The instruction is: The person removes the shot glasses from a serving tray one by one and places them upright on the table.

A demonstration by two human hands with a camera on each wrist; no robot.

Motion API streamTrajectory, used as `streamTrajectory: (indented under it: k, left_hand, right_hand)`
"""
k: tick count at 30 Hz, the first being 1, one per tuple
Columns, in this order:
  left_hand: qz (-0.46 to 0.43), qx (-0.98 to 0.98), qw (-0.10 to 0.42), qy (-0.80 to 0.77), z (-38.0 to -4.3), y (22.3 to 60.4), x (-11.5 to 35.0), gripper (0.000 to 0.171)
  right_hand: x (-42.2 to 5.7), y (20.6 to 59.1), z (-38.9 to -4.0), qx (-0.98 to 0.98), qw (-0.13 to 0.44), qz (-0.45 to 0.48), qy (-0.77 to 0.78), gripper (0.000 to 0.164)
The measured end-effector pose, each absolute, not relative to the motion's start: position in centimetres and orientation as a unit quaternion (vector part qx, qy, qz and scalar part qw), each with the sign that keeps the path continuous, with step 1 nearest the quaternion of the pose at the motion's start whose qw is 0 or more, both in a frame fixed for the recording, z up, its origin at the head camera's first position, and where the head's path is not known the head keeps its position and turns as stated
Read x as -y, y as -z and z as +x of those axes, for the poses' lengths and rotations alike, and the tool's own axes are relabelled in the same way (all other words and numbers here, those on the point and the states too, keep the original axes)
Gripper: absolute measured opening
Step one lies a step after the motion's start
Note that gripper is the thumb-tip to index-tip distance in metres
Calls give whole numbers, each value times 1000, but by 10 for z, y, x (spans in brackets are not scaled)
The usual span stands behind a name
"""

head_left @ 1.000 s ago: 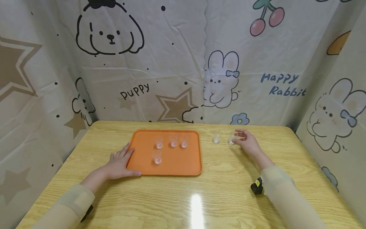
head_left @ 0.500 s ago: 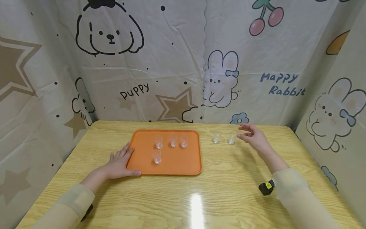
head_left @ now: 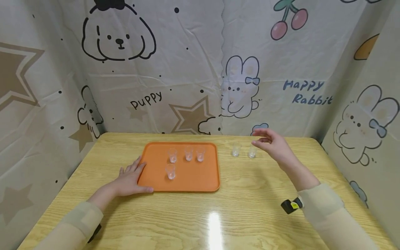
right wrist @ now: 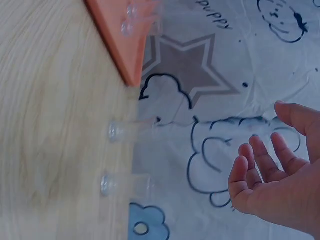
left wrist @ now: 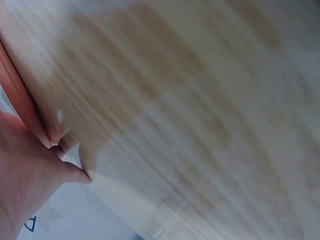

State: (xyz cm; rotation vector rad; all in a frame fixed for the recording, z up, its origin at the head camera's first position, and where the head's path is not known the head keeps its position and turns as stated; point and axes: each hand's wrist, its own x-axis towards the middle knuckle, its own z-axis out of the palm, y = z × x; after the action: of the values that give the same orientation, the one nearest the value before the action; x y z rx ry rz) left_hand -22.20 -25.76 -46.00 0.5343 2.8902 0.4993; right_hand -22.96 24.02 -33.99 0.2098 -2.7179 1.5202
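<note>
My left hand (head_left: 128,181) rests against the left edge of the orange tray (head_left: 193,181), fingers spread along its side and thumb at the front corner. Several small clear cups stand upright on that tray, the nearest cup (head_left: 171,172) in front of the others. To the right of the tray, two more clear cups, a left one (head_left: 235,150) and a right one (head_left: 251,152), stand on the table. My right hand (head_left: 277,148) is raised just above and beside the right one, its fingers loosely bent and apart from it. In the right wrist view, nothing is in that hand (right wrist: 280,175).
The wooden table (head_left: 175,218) carries the tray and cups. A printed cloth (head_left: 187,62) hangs behind the table and along both sides. Each wrist wears a dark device, the right one (head_left: 291,205) showing a yellow patch.
My right hand has let go of the right cup, moved away to the right, then up and slightly back left above it. The left hand keeps its place at the tray.
</note>
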Motion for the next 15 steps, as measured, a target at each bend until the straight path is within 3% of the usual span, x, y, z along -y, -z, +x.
streamTrajectory:
  k: [15]
  left_hand:
    - [176, -966, 83, -170, -221, 458, 257, 116]
  right_hand:
    - [-179, 322, -215, 848, 26, 126, -514, 43]
